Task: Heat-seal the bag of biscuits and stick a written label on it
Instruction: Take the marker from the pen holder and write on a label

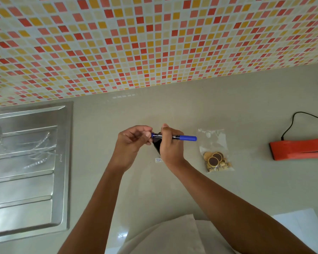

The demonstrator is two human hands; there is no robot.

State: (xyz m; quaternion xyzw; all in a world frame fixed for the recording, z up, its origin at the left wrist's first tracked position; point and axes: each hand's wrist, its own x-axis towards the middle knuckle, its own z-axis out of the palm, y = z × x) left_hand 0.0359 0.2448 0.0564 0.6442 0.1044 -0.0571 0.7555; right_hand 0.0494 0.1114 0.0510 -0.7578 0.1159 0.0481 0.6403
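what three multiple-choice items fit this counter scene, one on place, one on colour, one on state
1. Where is the bag of biscuits? A) on a plate B) on the counter, between the right hand and the heat sealer C) on a chair
2. The marker is: A) blue B) green C) yellow
3. The right hand: A) lies flat B) lifts the bag C) grips the marker
Answers: 1 B, it lies flat right of the hands; 2 A, its free end shows blue; 3 C, fingers curl round the barrel.
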